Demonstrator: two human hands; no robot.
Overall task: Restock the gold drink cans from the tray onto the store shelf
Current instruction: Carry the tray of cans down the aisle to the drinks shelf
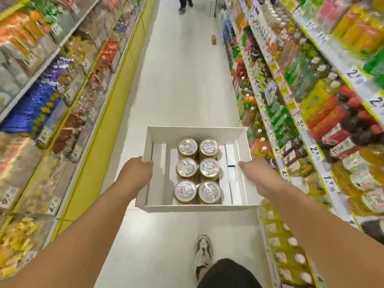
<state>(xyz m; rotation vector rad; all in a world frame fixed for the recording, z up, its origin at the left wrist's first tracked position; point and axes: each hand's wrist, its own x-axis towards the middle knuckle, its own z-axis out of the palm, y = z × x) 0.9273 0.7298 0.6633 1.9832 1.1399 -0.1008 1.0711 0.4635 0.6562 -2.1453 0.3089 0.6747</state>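
Note:
I carry a white cardboard tray (193,133) in front of me over the aisle floor. Several gold drink cans (197,171) with silver lids stand upright in it in two rows, right of the tray's middle. My left hand (136,169) grips the tray's left wall, thumb over the rim. My right hand (254,173) holds the right wall from outside, with its fingers hidden behind the wall. The drinks shelf (291,104) runs along my right, full of bottles and cans, blurred by motion.
Snack shelves (52,90) line the left side above a yellow base. One gold can (214,39) stands alone on the floor far ahead by the right shelf. A person's legs (185,4) show at the aisle's far end. My shoe (203,252) is below the tray.

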